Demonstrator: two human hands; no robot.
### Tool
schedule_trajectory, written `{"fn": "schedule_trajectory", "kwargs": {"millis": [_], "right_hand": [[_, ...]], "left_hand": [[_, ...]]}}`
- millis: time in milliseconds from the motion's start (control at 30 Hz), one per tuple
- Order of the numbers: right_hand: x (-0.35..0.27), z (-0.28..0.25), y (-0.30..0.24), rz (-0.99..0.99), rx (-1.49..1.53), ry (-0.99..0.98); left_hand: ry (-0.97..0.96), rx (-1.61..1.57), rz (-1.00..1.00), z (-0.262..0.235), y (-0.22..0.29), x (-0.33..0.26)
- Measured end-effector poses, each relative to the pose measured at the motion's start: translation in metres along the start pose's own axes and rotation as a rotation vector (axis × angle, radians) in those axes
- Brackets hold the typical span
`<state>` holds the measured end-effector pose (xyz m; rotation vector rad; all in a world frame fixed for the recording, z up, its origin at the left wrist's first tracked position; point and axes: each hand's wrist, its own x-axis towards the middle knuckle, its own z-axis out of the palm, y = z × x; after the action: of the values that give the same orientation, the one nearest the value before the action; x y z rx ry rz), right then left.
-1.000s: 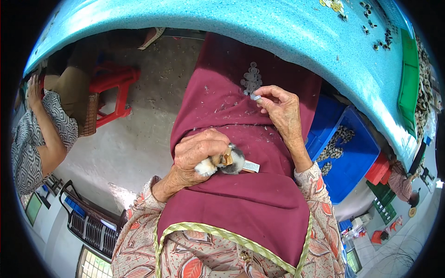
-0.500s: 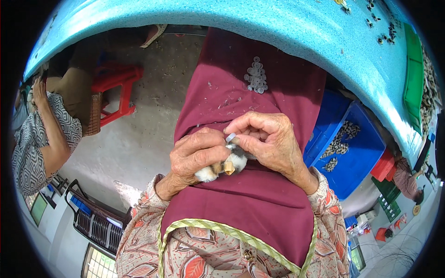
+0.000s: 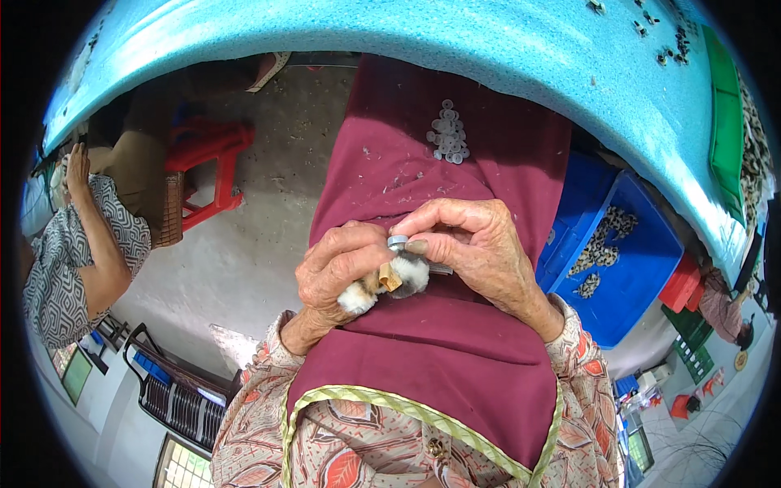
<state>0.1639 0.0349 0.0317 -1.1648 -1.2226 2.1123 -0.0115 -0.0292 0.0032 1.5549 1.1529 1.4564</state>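
Observation:
My left hand [image 3: 346, 264] is closed round a small fluffy toy piece [image 3: 411, 275] in black, white and brown plush, held above my lap. A tan, folded-looking tab [image 3: 390, 277] sticks out from its near side. Between the thumb and forefinger of my right hand [image 3: 476, 244] is a small pale grey disc [image 3: 397, 241], at the upper end of the plush. The fingers of both hands almost meet there and partly hide where disc and plush touch. Farther up my maroon apron [image 3: 431, 342] lies a heap of small translucent discs [image 3: 448, 134].
A blue bin [image 3: 626, 285] at the right holds many spotted plush pieces [image 3: 606, 240]. Beyond my lap curves a light-blue tabletop [image 3: 488, 49] with small dark pieces and a green tray [image 3: 724, 122]. At left are a red stool [image 3: 224, 163] and another person [image 3: 89, 244].
The plush piece has tilted and shifted slightly left in my hands. The disc now shows more of its flat face, and my right thumb lies against its edge.

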Motion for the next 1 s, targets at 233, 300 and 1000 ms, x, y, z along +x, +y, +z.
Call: {"fn": "schedule_trajectory", "kwargs": {"millis": [233, 300, 1000], "right_hand": [[0.000, 0.002, 0.005, 0.014, 0.070, 0.016], [0.000, 0.002, 0.010, -0.024, 0.096, 0.023], [-0.001, 0.002, 0.017, -0.181, -0.157, 0.058]], "left_hand": [[-0.002, 0.074, 0.012, -0.001, 0.001, 0.000], [0.009, 0.063, 0.005, 0.001, 0.000, -0.001], [0.006, 0.140, -0.354, 0.007, -0.003, 0.000]]}}
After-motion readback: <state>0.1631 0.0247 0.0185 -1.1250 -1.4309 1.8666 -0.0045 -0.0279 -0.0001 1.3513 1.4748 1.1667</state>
